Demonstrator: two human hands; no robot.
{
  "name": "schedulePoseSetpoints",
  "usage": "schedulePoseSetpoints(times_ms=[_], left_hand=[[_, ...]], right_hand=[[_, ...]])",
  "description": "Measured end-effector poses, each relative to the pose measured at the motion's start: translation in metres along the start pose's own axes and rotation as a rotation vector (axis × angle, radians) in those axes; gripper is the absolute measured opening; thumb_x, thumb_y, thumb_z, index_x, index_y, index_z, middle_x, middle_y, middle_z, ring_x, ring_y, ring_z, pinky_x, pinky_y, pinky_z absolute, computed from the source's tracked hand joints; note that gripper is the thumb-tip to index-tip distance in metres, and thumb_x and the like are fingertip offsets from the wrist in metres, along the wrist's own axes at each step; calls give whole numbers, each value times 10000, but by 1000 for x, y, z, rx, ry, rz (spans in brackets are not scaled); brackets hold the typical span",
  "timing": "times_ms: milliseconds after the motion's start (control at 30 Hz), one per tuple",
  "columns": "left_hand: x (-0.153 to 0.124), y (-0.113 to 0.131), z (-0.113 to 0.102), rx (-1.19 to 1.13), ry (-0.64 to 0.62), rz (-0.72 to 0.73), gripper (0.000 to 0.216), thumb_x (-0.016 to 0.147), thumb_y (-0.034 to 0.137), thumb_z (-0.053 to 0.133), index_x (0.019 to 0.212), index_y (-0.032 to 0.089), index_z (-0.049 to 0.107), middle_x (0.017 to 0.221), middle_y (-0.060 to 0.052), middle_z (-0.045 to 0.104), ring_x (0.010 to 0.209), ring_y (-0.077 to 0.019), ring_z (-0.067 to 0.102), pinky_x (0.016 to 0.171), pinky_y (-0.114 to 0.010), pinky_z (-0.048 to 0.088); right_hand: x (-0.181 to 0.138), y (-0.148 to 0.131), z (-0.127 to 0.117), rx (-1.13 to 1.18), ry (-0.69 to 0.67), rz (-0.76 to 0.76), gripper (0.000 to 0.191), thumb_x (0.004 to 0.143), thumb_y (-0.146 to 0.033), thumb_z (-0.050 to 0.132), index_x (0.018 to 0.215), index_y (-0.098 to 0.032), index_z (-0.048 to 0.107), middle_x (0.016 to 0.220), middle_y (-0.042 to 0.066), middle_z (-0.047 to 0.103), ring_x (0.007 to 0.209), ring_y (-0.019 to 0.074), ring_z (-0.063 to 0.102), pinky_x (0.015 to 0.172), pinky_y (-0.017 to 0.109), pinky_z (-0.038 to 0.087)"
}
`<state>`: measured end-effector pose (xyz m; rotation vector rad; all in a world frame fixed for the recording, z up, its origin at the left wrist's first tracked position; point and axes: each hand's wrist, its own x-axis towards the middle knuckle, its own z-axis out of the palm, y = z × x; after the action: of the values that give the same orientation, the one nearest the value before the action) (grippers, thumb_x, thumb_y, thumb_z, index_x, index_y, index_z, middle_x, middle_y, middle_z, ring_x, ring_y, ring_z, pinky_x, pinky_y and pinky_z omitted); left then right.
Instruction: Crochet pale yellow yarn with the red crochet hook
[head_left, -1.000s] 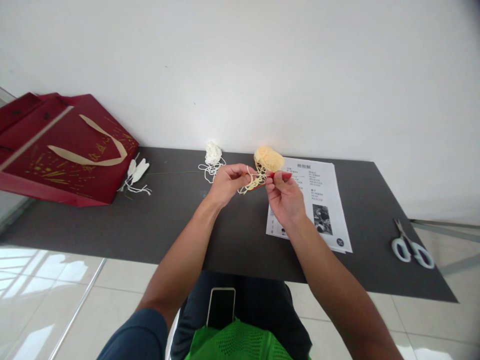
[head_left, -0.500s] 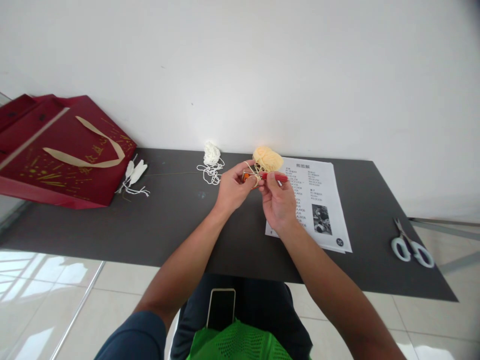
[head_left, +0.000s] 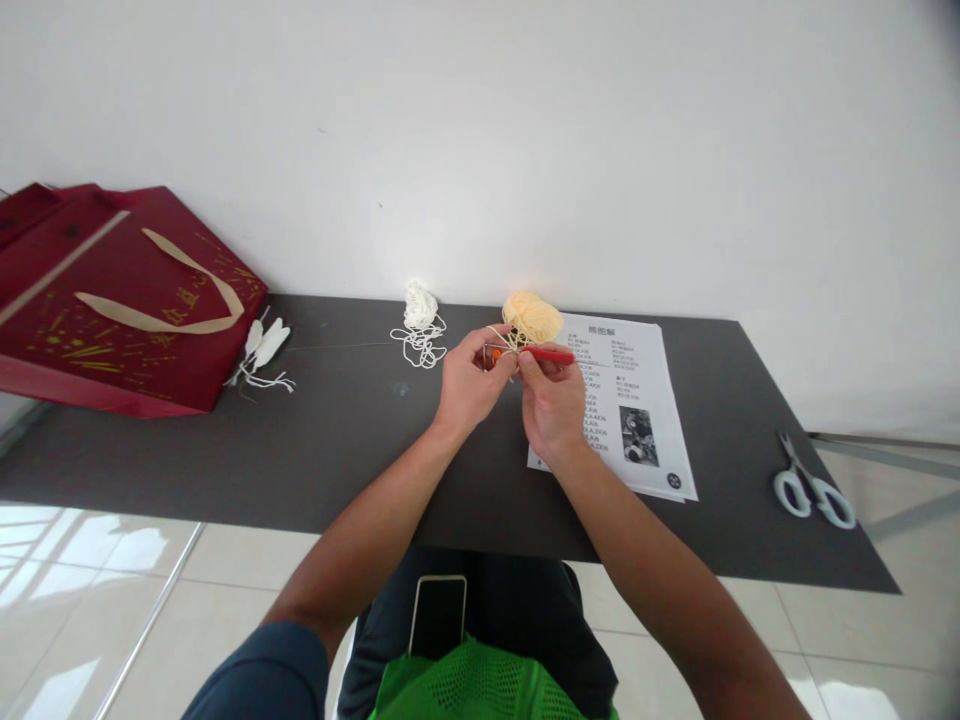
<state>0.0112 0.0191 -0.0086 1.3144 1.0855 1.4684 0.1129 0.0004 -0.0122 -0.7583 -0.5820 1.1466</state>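
My right hand [head_left: 553, 405] is closed around the red handle of a crochet hook [head_left: 549, 354], whose tip points left toward my other hand. My left hand [head_left: 474, 380] pinches a strand of pale yellow yarn [head_left: 504, 338], which loops over its fingers. A small orange thing [head_left: 496, 354] shows at those fingers; its kind is too small to make out. Both hands meet above the table, fingertips nearly touching. Just behind them rests the pale yellow yarn ball [head_left: 534, 316], with strands running down to my left hand.
Printed sheets [head_left: 649, 365] lie under and beside my right hand. White yarn [head_left: 421, 308] sits left of the yellow ball. Farther left are small white pieces with tails [head_left: 268, 343] and a red gift bag [head_left: 150, 290]. Scissors [head_left: 814, 488] lie at right; a phone [head_left: 438, 615] rests on my lap.
My right hand has turned slightly, and the red handle lies more level. The whole view has shifted a little; both hands keep their hold.
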Motion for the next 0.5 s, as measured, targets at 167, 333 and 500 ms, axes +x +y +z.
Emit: schedulePoseSetpoints(times_ms=[167,333,500], left_hand=[[0,6,1,-211,-73,-67,487,723,319,865,1173,202,722,854,-15,715,728,-123,646,702,-265,551],[0,8,3,-262,-78,-111,523,682,294,894,1164,195,717,882,-11,729,758,-114,654,754,-271,567],[1,4,3,-361,-74,-163,475,670,258,894,1119,209,747,882,2,724,758,-109,653,765,-270,564]], right_hand=[[5,-3,-2,-70,2,-71,280,744,-245,849,929,-227,640,889,-23,735,855,131,696,881,316,570],[7,-1,-6,-163,22,-101,286,750,-251,837,942,-227,626,880,-14,763,844,141,721,887,330,582],[8,0,-7,-156,42,-91,272,741,-221,836,927,-227,637,861,-16,775,815,141,723,837,320,581]])
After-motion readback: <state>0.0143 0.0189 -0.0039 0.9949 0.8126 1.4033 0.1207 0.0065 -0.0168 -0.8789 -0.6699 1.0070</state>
